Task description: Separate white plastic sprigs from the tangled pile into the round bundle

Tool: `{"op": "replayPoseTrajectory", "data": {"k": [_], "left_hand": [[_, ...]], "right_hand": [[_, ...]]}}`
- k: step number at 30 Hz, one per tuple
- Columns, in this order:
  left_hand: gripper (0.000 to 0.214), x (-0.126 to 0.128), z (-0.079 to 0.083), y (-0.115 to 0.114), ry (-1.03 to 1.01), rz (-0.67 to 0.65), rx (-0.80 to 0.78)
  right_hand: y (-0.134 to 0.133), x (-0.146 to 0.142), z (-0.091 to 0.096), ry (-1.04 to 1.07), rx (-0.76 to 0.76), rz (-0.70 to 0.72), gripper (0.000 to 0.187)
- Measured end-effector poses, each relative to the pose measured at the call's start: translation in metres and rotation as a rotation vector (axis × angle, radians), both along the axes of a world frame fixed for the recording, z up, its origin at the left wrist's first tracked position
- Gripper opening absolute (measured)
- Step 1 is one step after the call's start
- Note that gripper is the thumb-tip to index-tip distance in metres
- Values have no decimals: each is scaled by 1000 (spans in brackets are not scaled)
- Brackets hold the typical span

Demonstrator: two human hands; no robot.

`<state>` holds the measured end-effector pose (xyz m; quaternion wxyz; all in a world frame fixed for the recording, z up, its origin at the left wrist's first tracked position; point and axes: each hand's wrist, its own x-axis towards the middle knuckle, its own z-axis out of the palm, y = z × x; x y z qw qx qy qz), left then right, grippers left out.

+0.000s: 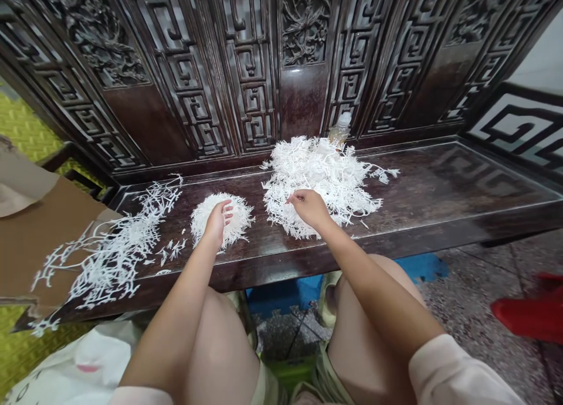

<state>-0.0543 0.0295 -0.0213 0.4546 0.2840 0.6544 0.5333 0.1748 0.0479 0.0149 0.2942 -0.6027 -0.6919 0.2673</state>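
My left hand [217,220] rests on a small round heap of white plastic pieces [240,217] on the dark wooden bench seat [440,188], fingers curled loosely over its top. My right hand [308,207] reaches into the near edge of a big pile of white branching plastic pieces [321,170], with its fingers pinched on pieces of that pile. Both forearms stretch out from my bare knees below.
Empty white plastic frames [114,252] lie spread over the bench's left end and a brown cardboard sheet [39,241]. A small bottle [341,129] stands behind the big pile, against the carved backrest. Something red [532,314] lies on the floor at right, and a white bag [79,358] lower left.
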Motion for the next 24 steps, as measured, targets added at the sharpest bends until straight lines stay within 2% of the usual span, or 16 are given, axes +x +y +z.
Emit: {"op": "replayPoseTrajectory", "data": {"k": [3, 5, 8, 12, 15, 18, 24], "left_hand": [[33, -7, -4, 0, 217, 39, 21], [31, -4, -3, -1, 327, 38, 94], [30, 13, 4, -8, 392, -127, 180], [32, 48, 19, -25, 381, -461, 194], [31, 68, 24, -35, 398, -597, 242], [32, 73, 24, -37, 329, -661, 268], [28, 67, 21, -34, 24, -669, 249]], "right_hand": [[-1, 1, 4, 30, -3, -3, 26], [-3, 0, 5, 62, -27, 14, 26], [-5, -2, 4, 158, -128, 75, 25], [-5, -3, 2, 389, -295, 176, 21], [-4, -4, 3, 547, -352, 240, 18], [-5, -4, 7, 616, -377, 274, 16], [-8, -6, 11, 680, -444, 280, 15]]}}
